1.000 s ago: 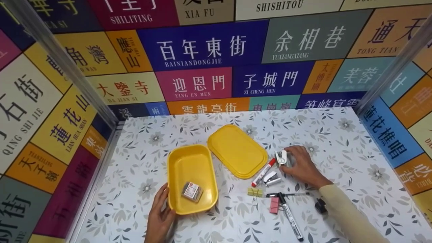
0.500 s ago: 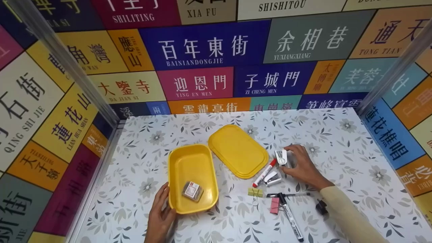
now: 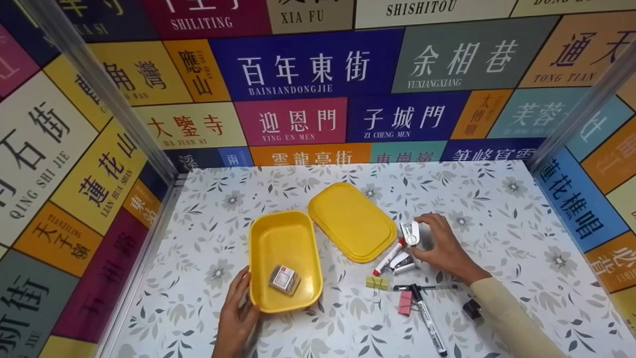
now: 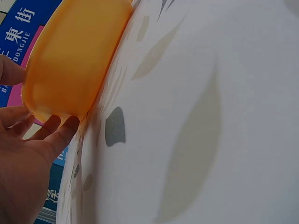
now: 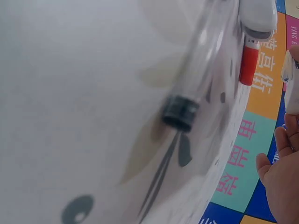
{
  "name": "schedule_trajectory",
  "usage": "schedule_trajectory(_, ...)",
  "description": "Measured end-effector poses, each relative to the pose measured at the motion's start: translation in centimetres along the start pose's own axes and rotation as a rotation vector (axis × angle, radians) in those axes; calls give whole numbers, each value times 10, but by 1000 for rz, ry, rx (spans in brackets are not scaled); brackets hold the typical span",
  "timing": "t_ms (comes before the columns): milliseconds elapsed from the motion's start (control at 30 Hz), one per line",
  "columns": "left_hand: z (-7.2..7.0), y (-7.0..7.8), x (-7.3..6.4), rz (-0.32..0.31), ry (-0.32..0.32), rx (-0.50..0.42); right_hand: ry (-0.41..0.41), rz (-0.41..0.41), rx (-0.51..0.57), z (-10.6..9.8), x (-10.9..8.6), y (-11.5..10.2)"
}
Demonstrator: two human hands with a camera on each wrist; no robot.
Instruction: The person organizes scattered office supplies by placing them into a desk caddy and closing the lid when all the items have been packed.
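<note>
Though pale, tabletop point(image 3: 497, 233) amid vivid walls point(image 3: 308, 64), left fingers point(image 3: 240, 283) round box point(image 3: 283, 243), right point(image 3: 433, 220) round stapler point(image 3: 413, 233).

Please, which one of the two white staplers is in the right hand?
The farther stapler, pinched by the right hand; the nearer stapler lies untouched beside the red-capped marker.

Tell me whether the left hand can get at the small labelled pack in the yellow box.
Probably yes: the yellow box is open on top and nothing covers the small labelled pack. The left hand holds the box's left side, so it would likely need to let go first.
</note>
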State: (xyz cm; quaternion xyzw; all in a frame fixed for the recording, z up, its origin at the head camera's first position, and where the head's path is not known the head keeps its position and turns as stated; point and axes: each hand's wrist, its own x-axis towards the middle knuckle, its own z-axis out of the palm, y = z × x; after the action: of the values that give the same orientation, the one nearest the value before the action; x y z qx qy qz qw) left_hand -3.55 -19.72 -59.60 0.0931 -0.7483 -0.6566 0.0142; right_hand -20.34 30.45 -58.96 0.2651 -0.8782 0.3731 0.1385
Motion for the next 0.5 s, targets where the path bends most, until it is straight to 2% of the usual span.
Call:
schedule_trajectory(167,0,-2,-1,33,-12,-27,0,-12,22,2,2,-8)
schedule_trajectory(400,0,-3,-1,91,-15,-10,13,-62,50,8,5,-20)
schedule_trajectory(500,0,-3,-1,92,-14,-12,15,-88,54,10,7,-25)
